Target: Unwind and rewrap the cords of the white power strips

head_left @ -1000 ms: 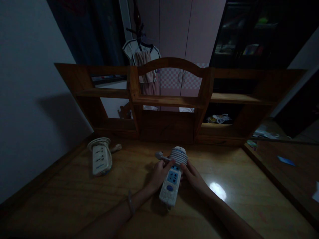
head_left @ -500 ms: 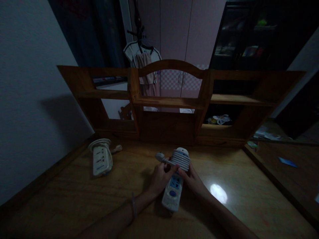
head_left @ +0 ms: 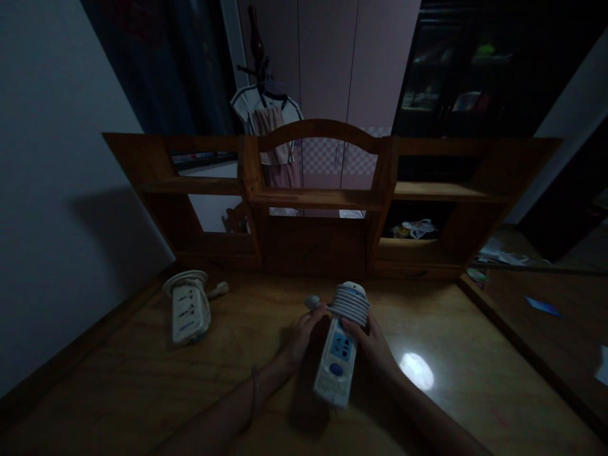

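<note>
A white power strip (head_left: 337, 364) with blue sockets is held just above the wooden desk (head_left: 142, 386), its cable wound in tight coils (head_left: 350, 302) round the far end. My left hand (head_left: 304, 334) grips the strip's left side, fingers closed by the plug (head_left: 311, 301) that sticks out beside the coils. My right hand (head_left: 373, 342) holds the right side, thumb pressed on the strip just below the coils.
A second white power strip (head_left: 189, 306) with its cable looped lies on the desk at the left. A wooden shelf unit (head_left: 318, 199) stands along the desk's back edge. A white wall (head_left: 52, 190) bounds the left. A bright light reflection (head_left: 417, 370) shines on the desk at right.
The strip has shifted slightly right and nearer to me. The plug has been drawn in closer to the coils under my left fingers. The view has tilted a little.
</note>
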A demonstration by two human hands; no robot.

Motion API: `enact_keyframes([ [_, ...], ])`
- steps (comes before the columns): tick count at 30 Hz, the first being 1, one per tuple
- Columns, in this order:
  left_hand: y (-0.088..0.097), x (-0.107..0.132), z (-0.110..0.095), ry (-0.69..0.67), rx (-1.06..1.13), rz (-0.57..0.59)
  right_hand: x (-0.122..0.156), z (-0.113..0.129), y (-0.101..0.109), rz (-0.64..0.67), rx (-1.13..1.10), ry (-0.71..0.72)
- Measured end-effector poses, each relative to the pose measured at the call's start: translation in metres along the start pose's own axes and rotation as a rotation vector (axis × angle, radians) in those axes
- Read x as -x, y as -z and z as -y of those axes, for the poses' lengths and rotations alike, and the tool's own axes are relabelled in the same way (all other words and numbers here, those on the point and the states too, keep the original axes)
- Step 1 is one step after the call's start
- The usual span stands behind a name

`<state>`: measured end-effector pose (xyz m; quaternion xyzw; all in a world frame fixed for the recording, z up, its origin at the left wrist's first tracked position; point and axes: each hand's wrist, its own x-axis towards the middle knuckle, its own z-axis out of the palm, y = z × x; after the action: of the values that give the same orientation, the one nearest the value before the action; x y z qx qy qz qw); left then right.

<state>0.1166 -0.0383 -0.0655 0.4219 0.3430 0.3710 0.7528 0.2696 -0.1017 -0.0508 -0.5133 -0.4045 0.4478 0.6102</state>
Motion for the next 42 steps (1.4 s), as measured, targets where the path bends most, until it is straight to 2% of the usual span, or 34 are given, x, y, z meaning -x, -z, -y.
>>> enact_keyframes([
  [4,-0.002,-0.005,-0.001,0.077,0.175,0.070,0.000,0.004,-0.001,-0.018,-0.010,-0.009],
  [7,0.001,-0.007,0.000,0.093,0.243,0.088,0.000,0.004,-0.002,0.025,-0.056,-0.007],
  [12,0.008,-0.009,0.000,0.092,0.205,0.153,0.000,0.003,-0.001,0.089,-0.100,-0.003],
  [17,0.006,-0.007,-0.002,0.087,0.187,0.151,-0.002,-0.003,0.004,0.038,-0.018,0.020],
  [21,0.004,-0.006,0.000,0.082,0.163,0.138,-0.003,-0.008,0.004,0.023,-0.060,0.004],
  [29,0.002,0.001,0.000,0.110,0.153,0.137,0.002,0.000,0.006,0.016,-0.006,0.058],
  [34,-0.003,0.004,0.001,0.115,0.183,0.201,0.002,0.000,0.009,-0.030,0.030,0.113],
  [39,0.001,-0.001,0.005,0.035,0.060,0.075,0.002,0.001,0.011,-0.082,0.013,0.128],
  [42,0.002,-0.002,0.002,-0.060,-0.036,0.069,0.003,0.003,0.012,-0.097,0.000,0.142],
])
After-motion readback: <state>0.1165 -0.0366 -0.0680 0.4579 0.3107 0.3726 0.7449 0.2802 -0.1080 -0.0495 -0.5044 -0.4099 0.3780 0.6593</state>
